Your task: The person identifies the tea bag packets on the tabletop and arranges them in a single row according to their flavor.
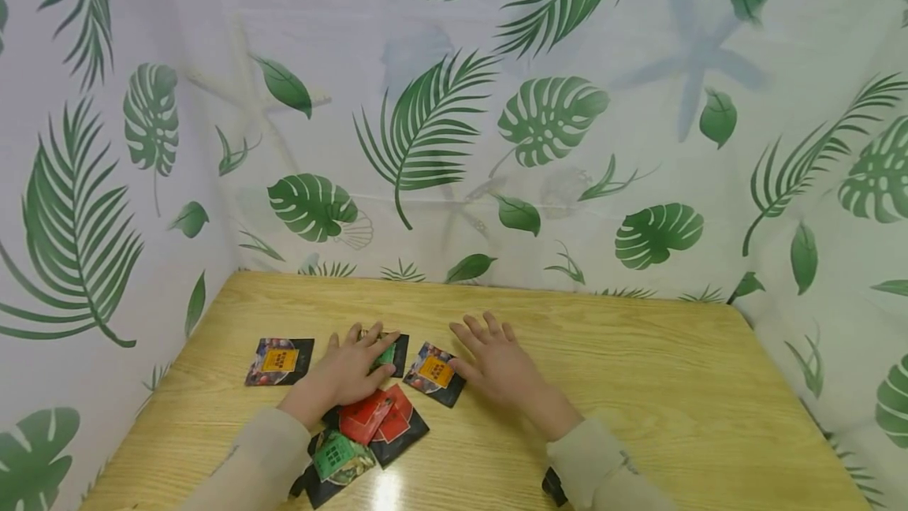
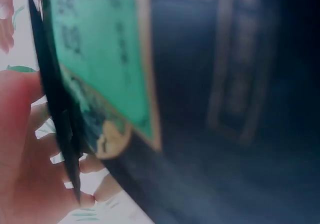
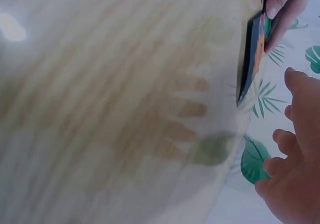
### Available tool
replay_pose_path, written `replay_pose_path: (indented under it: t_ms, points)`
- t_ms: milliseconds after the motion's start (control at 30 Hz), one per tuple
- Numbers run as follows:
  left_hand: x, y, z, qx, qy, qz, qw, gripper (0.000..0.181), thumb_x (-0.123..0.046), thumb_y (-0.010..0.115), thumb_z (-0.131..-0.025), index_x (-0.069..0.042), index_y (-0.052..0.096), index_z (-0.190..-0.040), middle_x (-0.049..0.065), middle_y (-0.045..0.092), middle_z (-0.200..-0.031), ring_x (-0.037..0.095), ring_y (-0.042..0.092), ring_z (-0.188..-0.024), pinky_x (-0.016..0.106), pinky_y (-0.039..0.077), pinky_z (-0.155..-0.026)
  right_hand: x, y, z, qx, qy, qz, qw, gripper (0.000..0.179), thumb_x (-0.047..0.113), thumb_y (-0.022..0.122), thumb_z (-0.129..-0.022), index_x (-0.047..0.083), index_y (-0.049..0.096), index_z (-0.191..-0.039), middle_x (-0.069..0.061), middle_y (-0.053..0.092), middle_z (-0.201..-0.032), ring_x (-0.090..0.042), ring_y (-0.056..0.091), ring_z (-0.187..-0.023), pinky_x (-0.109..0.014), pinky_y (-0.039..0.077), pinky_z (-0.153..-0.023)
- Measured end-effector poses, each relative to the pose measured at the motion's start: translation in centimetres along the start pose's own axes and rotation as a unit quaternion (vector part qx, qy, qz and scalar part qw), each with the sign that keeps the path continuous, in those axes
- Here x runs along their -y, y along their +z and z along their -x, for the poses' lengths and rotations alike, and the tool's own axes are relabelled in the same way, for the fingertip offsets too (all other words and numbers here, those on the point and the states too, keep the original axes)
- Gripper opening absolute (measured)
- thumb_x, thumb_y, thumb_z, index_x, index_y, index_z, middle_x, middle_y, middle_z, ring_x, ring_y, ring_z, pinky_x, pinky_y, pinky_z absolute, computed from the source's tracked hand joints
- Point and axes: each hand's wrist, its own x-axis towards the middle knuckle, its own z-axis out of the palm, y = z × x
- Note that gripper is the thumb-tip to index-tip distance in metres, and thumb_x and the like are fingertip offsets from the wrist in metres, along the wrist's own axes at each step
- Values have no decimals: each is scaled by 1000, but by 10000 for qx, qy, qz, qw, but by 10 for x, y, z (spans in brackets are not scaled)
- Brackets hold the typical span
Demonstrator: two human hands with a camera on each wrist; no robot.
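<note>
My left hand (image 1: 351, 369), fingers spread, lies over a black packet with a green label (image 1: 386, 355) and partly covers it. Under its wrist and palm edge is a loose pile: a black packet with a red label (image 1: 400, 424), a red packet piece (image 1: 363, 416), and another green-labelled packet (image 1: 340, 460). That green label (image 2: 100, 49) looms large in the left wrist view. My right hand (image 1: 500, 365) has its fingers extended, the thumb tip right at the edge of an orange-labelled packet (image 1: 434, 373). In the right wrist view, this hand (image 3: 295, 154) shows nothing in its grasp.
Another orange-labelled packet (image 1: 280, 361) lies apart at the left of the wooden table (image 1: 660, 385). Leaf-printed cloth (image 1: 454, 140) walls in the back and both sides. A small black object (image 1: 553, 486) shows beside the right sleeve.
</note>
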Motion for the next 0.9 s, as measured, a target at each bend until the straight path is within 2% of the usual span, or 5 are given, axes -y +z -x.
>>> replay_pose_path:
  t_ms: [233, 500, 667, 900]
  points:
    - [0, 0, -1, 82, -57, -4, 9999, 60, -40, 51, -111, -24, 35, -167, 17, 27, -174, 53, 20, -159, 81, 19, -120, 9, 8, -1, 108, -179, 22, 9998, 56, 41, 52, -111, 18, 46, -162, -16, 42, -167, -51, 26, -158, -70, 22, -127]
    - [1, 1, 0, 120, -86, 25, 9999, 60, -40, 50, -112, -25, 34, -167, 16, 26, -175, 52, 18, -160, 80, 18, -121, 12, 16, -4, 47, -600, 184, 9980, 45, 23, 53, -112, 20, 52, -157, -19, 50, -161, -55, 37, -151, -71, 30, -122]
    - [0, -1, 0, 144, -79, 59, 9998, 60, -40, 51, -112, -24, 35, -167, 16, 26, -174, 52, 18, -160, 80, 18, -120, 13, 16, -4, 171, -737, 228, 9969, 46, 17, 51, -112, 20, 51, -158, -20, 49, -161, -56, 37, -151, -71, 31, -122]
    - [0, 0, 1, 185, -120, 98, 9997, 60, -40, 50, -112, -25, 33, -167, 16, 24, -175, 51, 16, -161, 80, 16, -122, 15, 18, -4, 429, -778, 130, 9960, 52, 26, 59, -109, 17, 50, -159, -21, 47, -163, -55, 34, -153, -71, 30, -123]
